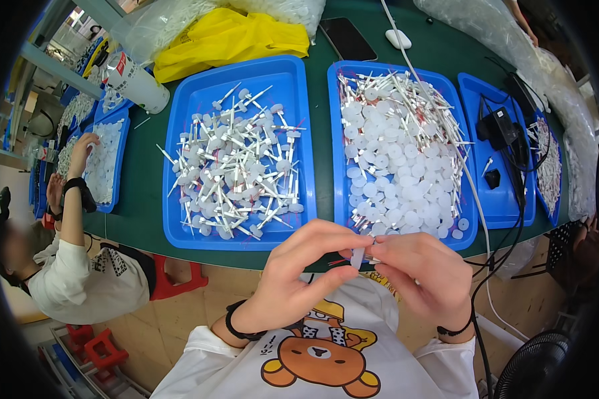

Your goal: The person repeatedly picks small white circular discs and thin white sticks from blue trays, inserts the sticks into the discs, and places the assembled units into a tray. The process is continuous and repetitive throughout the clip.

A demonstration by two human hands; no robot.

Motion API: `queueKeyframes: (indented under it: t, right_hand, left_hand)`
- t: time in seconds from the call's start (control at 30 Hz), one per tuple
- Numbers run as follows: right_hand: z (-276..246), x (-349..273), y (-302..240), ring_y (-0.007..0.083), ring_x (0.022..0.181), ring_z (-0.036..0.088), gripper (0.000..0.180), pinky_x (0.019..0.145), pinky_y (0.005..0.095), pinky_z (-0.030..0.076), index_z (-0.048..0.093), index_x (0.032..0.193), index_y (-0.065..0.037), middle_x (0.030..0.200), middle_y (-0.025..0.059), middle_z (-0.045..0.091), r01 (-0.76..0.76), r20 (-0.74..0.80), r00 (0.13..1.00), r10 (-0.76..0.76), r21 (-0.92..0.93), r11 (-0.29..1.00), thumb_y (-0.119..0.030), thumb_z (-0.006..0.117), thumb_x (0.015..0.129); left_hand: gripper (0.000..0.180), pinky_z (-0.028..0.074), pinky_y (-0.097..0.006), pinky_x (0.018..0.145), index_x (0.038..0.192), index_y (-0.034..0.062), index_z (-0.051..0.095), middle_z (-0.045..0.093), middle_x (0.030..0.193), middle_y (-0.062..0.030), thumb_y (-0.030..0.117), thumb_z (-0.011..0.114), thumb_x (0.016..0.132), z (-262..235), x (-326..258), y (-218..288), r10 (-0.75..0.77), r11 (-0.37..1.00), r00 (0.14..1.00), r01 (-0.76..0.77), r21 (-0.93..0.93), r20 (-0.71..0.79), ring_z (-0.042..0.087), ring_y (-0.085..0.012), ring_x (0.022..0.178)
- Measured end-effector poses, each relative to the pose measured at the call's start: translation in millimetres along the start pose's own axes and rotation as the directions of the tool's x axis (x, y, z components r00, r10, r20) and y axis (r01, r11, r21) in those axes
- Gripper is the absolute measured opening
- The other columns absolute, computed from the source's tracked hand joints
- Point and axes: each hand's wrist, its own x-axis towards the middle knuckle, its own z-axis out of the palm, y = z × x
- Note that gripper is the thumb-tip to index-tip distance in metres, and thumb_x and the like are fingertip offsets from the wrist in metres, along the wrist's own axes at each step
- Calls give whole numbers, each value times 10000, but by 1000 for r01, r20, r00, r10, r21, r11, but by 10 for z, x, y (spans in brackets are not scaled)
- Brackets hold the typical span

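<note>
While one hand [289, 274] pinches plastic [357, 258], cup [138, 85] lettering [121, 64] shows.

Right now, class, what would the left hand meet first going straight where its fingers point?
Past the white disc it pinches, the left hand would likely meet the right hand first, though depth is unclear.

Bright, even indoor light seems to fall from above, leaving only soft shading beneath the fingers of the left hand [303, 266] and right hand [426, 269]. Both look fairly sharp, though detail around the translucent disc [357, 258] is too small to make out. The piled white discs [409, 183] run pale, and the clear plastic sheeting [506, 33] glints. Fisheye distortion bows the green tabletop [143, 166]; black vignetting swallows the corners, dimming the fan [536, 366].
</note>
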Motion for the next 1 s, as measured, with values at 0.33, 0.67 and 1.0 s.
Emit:
queueKeyframes:
  t: [0.33,0.67,1.0]
  right_hand:
    - [31,-44,54,250,700,649,318,593,336,556,674,979,81,770,126,653,193,-31,979,-199,-144,971,-27,809,712]
    - [-40,-46,77,252,674,630,330,551,332,529,646,1007,111,785,135,637,244,78,969,-236,-118,963,-4,783,730]
    - [68,-94,69,226,549,582,212,481,306,446,696,958,26,695,103,629,-79,45,996,74,125,989,-3,774,764]
  left_hand:
    - [340,506,-316,786,1124,-65,675,647,1037,-148,146,748,867,42,-53,26,-53,999,996,53,-10,-66,619,-203,905]
    - [318,530,-387,820,1042,-32,726,670,886,-104,77,801,754,3,-24,7,116,981,993,-111,157,-19,637,-211,794]
    - [342,531,-469,943,1076,-14,723,638,824,-71,67,795,752,11,3,-27,226,956,974,-218,197,-15,628,-194,729]
